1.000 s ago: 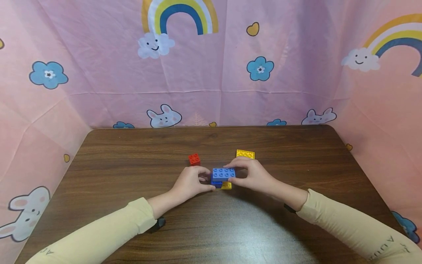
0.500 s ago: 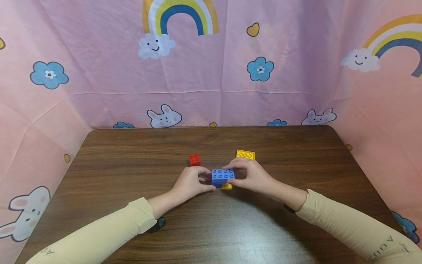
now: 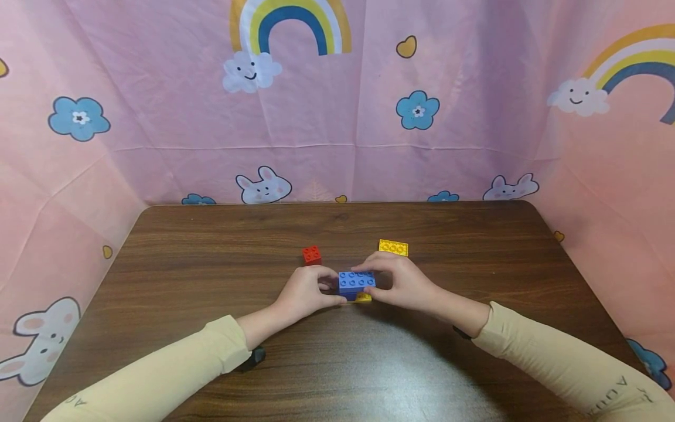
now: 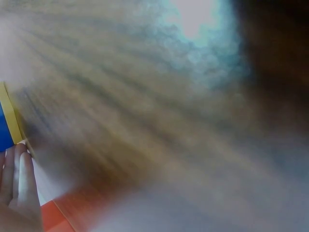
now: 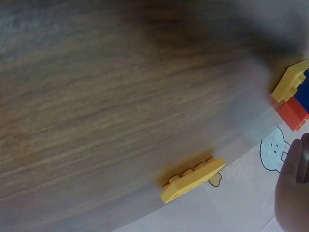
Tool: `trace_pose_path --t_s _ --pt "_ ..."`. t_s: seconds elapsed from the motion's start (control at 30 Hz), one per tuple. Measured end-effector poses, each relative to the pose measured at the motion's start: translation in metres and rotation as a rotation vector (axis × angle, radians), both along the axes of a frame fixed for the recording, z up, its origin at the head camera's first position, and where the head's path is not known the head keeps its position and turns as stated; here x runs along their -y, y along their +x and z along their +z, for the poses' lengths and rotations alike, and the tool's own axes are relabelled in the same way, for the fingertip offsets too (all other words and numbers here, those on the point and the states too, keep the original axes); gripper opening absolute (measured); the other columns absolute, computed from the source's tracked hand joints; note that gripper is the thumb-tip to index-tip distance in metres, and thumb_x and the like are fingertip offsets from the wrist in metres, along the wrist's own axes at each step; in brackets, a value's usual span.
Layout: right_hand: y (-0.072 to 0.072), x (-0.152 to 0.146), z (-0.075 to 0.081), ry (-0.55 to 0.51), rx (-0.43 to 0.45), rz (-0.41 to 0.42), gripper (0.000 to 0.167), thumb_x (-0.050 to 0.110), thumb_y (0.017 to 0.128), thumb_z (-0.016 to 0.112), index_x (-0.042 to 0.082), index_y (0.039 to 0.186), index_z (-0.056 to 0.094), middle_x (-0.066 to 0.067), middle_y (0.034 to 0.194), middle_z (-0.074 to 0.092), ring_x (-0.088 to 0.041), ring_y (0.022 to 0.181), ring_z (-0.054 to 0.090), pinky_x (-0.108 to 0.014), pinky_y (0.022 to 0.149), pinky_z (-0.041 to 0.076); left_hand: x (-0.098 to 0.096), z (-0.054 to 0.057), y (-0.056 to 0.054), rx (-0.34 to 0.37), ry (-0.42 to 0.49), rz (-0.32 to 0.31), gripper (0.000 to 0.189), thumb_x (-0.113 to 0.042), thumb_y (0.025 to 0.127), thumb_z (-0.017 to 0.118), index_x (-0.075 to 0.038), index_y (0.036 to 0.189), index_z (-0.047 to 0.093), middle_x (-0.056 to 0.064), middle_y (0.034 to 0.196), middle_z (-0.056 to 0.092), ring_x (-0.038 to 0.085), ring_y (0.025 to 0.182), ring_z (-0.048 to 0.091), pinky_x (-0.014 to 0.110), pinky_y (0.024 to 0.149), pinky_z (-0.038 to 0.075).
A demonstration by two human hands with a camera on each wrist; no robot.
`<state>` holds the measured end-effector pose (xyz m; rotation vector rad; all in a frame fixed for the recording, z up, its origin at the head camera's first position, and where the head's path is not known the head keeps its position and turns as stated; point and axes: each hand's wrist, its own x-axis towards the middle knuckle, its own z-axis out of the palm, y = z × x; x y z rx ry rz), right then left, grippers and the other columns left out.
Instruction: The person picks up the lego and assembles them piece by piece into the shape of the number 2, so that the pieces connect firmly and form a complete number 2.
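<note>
A light blue two-by-four brick [image 3: 356, 283] lies over a dark blue brick [image 3: 348, 297], which sits on the left part of a yellow plate [image 3: 364, 298]. My right hand [image 3: 403, 280] pinches the light blue brick near its right end, thumb in front and fingers behind. From the other side my left hand [image 3: 308, 290] holds the dark blue brick, with the thumb at its front left corner. In the left wrist view, fingers [image 4: 21, 179] reach the edge of the yellow plate [image 4: 12, 116]. Much of the dark blue brick is hidden beneath the upper one.
Just behind my left hand stands a small red brick [image 3: 312, 255]. Beyond the right hand a second yellow plate [image 3: 393, 247] lies tipped with its underside showing. The brown wooden table [image 3: 211, 234] ends at a pink patterned cloth [image 3: 316, 117].
The light blue brick has come down and slightly left in my right hand, covering more of the dark blue brick. My left hand stays nearly still.
</note>
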<state>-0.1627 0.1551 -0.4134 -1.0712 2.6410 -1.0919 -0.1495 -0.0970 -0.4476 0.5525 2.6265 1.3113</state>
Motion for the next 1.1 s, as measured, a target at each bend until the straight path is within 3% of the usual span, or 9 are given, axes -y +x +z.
trace_pose_path --t_s 0.33,0.83,1.1 --pt "0.0009 0.0026 -0.0018 0.037 -0.084 0.006 0.042 0.011 0.086 0.088 0.015 0.126 0.077 -0.001 0.116 0.075 -0.014 0.106 0.069 -0.034 0.089 0.063 -0.0007 -0.0009 -0.0001 -0.012 0.006 -0.003 0.037 -0.011 0.081 0.093 0.000 0.112 0.077 0.015 0.111 0.079 0.026 0.101 0.080 0.031 0.085 0.066" --pt "0.0007 0.0040 -0.0009 0.067 -0.070 -0.022 0.047 0.016 0.080 0.095 0.011 0.124 0.078 -0.002 0.115 0.078 -0.016 0.106 0.071 -0.037 0.096 0.063 0.0009 -0.0036 -0.0011 -0.010 0.037 -0.021 0.038 -0.010 0.082 0.092 0.004 0.114 0.076 0.018 0.113 0.079 0.027 0.099 0.081 0.029 0.084 0.066" --pt "0.0006 0.0037 -0.0011 0.074 -0.139 0.051 0.048 0.012 0.085 0.088 0.014 0.131 0.074 -0.002 0.121 0.076 -0.015 0.109 0.070 -0.035 0.092 0.063 0.0002 -0.0028 -0.0004 -0.006 0.027 -0.022 0.038 -0.010 0.084 0.091 0.004 0.115 0.076 0.019 0.114 0.079 0.028 0.102 0.080 0.030 0.086 0.066"
